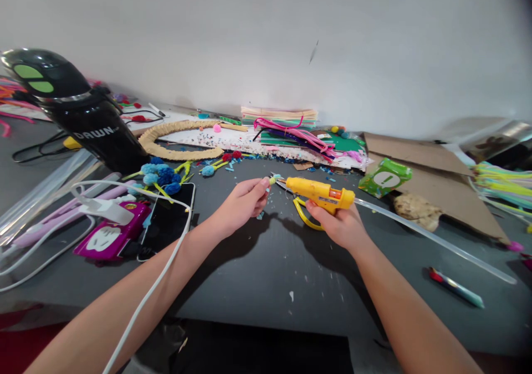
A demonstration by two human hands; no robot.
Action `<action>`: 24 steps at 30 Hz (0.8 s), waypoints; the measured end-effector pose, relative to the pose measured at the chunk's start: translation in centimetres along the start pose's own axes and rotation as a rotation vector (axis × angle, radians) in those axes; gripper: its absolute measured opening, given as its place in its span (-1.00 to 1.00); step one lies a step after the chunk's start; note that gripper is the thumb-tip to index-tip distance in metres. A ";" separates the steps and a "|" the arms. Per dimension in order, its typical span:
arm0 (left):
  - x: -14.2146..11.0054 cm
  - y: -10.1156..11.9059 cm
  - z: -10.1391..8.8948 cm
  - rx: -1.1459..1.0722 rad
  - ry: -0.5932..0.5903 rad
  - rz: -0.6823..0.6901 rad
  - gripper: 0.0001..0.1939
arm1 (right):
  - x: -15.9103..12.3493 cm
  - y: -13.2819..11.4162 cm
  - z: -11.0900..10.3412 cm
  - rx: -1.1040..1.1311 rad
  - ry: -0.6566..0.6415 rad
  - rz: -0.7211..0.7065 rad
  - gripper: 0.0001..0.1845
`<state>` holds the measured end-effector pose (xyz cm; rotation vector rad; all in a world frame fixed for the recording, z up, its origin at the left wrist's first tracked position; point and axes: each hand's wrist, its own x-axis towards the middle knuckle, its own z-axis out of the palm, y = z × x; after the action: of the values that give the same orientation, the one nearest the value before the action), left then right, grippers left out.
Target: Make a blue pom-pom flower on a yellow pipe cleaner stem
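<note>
My right hand [338, 225] grips a yellow glue gun [321, 192] with its nozzle pointing left. A long clear glue stick [432, 238] trails out of the gun's back toward the right. My left hand [243, 199] is closed in a pinch on a small pale yellow-green piece [272, 180], held right at the gun's metal tip. Both hands hover just above the dark grey table [257, 274].
A black bottle [78, 108] leans at the left, beside a phone [168, 219], a magenta box [112, 235] and a white cable [145, 296]. Blue pompoms [162, 175], a woven ring [178, 137], stacked foam sheets [278, 116], cardboard [436, 180], a green packet [384, 177] and a pen [455, 287] lie around.
</note>
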<state>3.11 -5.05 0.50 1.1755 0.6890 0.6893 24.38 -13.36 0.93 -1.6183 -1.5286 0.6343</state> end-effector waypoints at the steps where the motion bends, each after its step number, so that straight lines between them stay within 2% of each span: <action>1: 0.0 0.0 0.0 -0.003 0.001 -0.001 -0.60 | 0.0 0.0 0.0 -0.003 0.000 -0.002 -0.83; 17: 0.0 -0.1 -0.1 -0.034 -0.004 -0.001 -0.60 | 0.0 -0.5 -0.4 -0.017 0.012 -0.011 -0.81; 24: 0.0 -0.1 -0.1 -0.048 -0.021 -0.008 -0.60 | 0.1 0.1 -0.5 -0.035 0.008 -0.015 -0.78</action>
<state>3.03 -4.98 0.39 1.1338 0.6560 0.6821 24.83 -13.37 1.12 -1.6327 -1.5524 0.5954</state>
